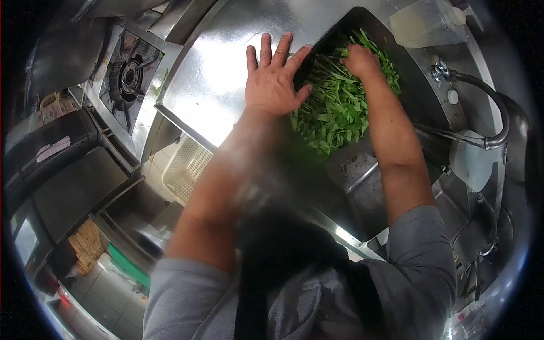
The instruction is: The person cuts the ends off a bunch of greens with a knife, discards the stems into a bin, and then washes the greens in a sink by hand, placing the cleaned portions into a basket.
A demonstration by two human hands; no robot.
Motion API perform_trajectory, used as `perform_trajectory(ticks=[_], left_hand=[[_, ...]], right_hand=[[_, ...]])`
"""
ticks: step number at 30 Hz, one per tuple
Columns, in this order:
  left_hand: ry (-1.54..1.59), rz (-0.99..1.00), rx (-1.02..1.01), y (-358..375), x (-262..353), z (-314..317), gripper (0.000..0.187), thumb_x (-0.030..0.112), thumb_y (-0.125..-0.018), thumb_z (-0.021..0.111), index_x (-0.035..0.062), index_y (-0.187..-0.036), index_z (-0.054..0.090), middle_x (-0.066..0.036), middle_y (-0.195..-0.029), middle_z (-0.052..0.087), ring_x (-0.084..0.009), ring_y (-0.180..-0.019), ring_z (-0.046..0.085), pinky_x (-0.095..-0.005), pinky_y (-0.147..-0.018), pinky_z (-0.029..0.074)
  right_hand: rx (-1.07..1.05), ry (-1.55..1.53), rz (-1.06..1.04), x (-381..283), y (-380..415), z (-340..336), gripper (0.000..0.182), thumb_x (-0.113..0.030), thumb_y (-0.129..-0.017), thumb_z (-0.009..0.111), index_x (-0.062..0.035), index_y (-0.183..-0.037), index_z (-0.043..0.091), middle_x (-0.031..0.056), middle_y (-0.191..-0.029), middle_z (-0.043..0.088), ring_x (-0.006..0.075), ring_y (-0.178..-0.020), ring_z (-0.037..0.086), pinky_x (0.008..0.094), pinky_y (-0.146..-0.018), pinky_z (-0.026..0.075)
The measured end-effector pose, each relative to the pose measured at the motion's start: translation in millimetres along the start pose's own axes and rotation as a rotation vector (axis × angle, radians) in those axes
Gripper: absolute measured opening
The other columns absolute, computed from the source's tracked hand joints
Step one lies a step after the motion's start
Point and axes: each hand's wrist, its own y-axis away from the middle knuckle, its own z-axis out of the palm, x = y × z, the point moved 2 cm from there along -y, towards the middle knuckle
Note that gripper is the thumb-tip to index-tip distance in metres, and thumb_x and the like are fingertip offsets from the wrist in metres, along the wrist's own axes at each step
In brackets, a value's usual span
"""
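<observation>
My left hand lies spread on the steel counter, beside the sink's left edge. It holds nothing, and its thumb reaches over the rim. Inside the dark sink is a large heap of long-stemmed leafy greens. At the far part of the heap, my right hand is closed around some of the stems, with the fingertips partly hidden among leaves. A blurred patch covers part of the view near my left forearm and the heap's lower edge.
A curved metal faucet and a translucent jug stand along the sink's right side. Farther down is another whitish container. To the left are a gas burner and a cream plastic basket below the counter edge.
</observation>
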Motion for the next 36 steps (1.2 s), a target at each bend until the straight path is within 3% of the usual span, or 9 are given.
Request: perform_trajectory(ticks=[5, 15, 19, 23, 24, 27, 29, 31, 36], left_hand=[[-0.014, -0.014, -0.023, 0, 0, 0, 0.08, 0.049, -0.079, 0.067, 0.0348, -0.149, 0.03, -0.006, -0.158, 0.021, -0.0383, -0.146, 0.012, -0.0581, -0.116, 0.007], [-0.014, -0.003, -0.002, -1, 0, -1, 0.08, 0.047, -0.078, 0.069, 0.0353, -0.148, 0.032, -0.006, -0.157, 0.023, -0.039, -0.145, 0.014, -0.0585, -0.116, 0.009], [-0.015, -0.016, -0.009, 0, 1, 1, 0.079, 0.047, -0.078, 0.069, 0.0359, -0.147, 0.031, -0.006, -0.157, 0.023, -0.0383, -0.145, 0.013, -0.058, -0.117, 0.009], [-0.035, -0.017, -0.008, -1, 2, 0, 0.079, 0.047, -0.079, 0.068, 0.0364, -0.148, 0.03, -0.005, -0.157, 0.023, -0.0371, -0.146, 0.013, -0.0574, -0.117, 0.008], [-0.05, -0.024, -0.015, -1, 2, 0, 0.079, 0.047, -0.079, 0.068, 0.0363, -0.148, 0.03, -0.005, -0.157, 0.023, -0.0369, -0.146, 0.013, -0.0573, -0.117, 0.009], [-0.037, -0.021, 0.0, -1, 3, -1, 0.079, 0.047, -0.078, 0.068, 0.036, -0.147, 0.031, -0.005, -0.157, 0.023, -0.0366, -0.146, 0.013, -0.0572, -0.117, 0.009], [-0.037, -0.009, 0.012, -1, 4, -2, 0.079, 0.047, -0.078, 0.069, 0.0356, -0.147, 0.031, -0.005, -0.157, 0.024, -0.0363, -0.146, 0.014, -0.0572, -0.117, 0.01], [-0.016, 0.005, 0.041, 0, 6, -4, 0.081, 0.039, -0.075, 0.074, 0.0307, -0.145, 0.035, -0.008, -0.156, 0.025, -0.0393, -0.145, 0.015, -0.0604, -0.114, 0.016], [-0.027, 0.026, 0.039, 1, 6, -4, 0.083, 0.038, -0.075, 0.074, 0.0306, -0.147, 0.032, -0.011, -0.156, 0.025, -0.0421, -0.144, 0.014, -0.0622, -0.114, 0.014]], right_hand=[[0.213, -0.278, -0.089, 21, 2, -6, 0.058, -0.038, -0.09, 0.064, -0.0097, -0.138, 0.049, 0.0166, -0.132, 0.056, 0.0356, -0.117, 0.057, 0.0469, -0.1, 0.046], [-0.079, 0.093, -0.153, -17, 15, 10, 0.048, -0.021, -0.087, 0.064, -0.0095, -0.132, 0.055, 0.016, -0.125, 0.061, 0.0357, -0.115, 0.057, 0.0481, -0.1, 0.044], [0.286, -0.459, -0.105, 18, 29, -25, 0.049, -0.029, -0.084, 0.069, -0.012, -0.128, 0.056, 0.0205, -0.114, 0.064, 0.0377, -0.103, 0.063, 0.0482, -0.087, 0.05], [0.427, -0.774, -0.267, 47, 55, -75, 0.046, -0.035, -0.081, 0.073, -0.0097, -0.116, 0.06, 0.0152, -0.083, 0.065, 0.0257, -0.074, 0.063, 0.0405, -0.071, 0.049], [0.487, -0.805, -0.297, 50, 70, -90, 0.042, -0.036, -0.081, 0.072, -0.0079, -0.11, 0.062, 0.0102, -0.074, 0.062, 0.018, -0.067, 0.059, 0.0358, -0.065, 0.047], [0.563, -0.89, -0.351, 62, 105, -114, 0.024, -0.024, -0.089, 0.065, -0.0046, -0.102, 0.064, 0.0014, -0.091, 0.073, 0.007, -0.079, 0.056, 0.0245, -0.076, 0.046], [0.589, -0.87, -0.281, 61, 132, -123, 0.023, -0.024, -0.088, 0.067, -0.005, -0.1, 0.065, 0.0007, -0.091, 0.072, 0.007, -0.08, 0.056, 0.0242, -0.077, 0.045], [0.711, -1.078, -0.324, 62, 145, -120, 0.037, -0.036, -0.082, 0.072, -0.0078, -0.103, 0.064, 0.0037, -0.074, 0.063, 0.0091, -0.065, 0.053, 0.0297, -0.061, 0.044], [0.652, -1.124, -0.193, 75, 108, -66, 0.032, -0.033, -0.082, 0.073, -0.0104, -0.104, 0.066, 0.0033, -0.073, 0.061, 0.0107, -0.066, 0.052, 0.0293, -0.063, 0.045]])
